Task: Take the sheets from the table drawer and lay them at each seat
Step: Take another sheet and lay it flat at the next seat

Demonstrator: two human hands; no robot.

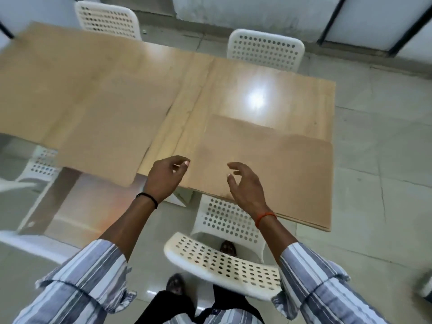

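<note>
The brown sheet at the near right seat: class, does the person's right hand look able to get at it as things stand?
Probably yes. The right hand hovers open over the brown sheet near its front edge, with nothing between them; the white chair sits lower, under the arm.

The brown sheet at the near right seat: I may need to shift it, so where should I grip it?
Probably the near edge of the brown sheet, which overhangs the table above the white chair. Come from the chair side, thumb on top, fingers beneath.

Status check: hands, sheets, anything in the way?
Left hand and right hand open, empty, above near sheet. Second sheet overhangs table edge. White chair between person and table.
</note>
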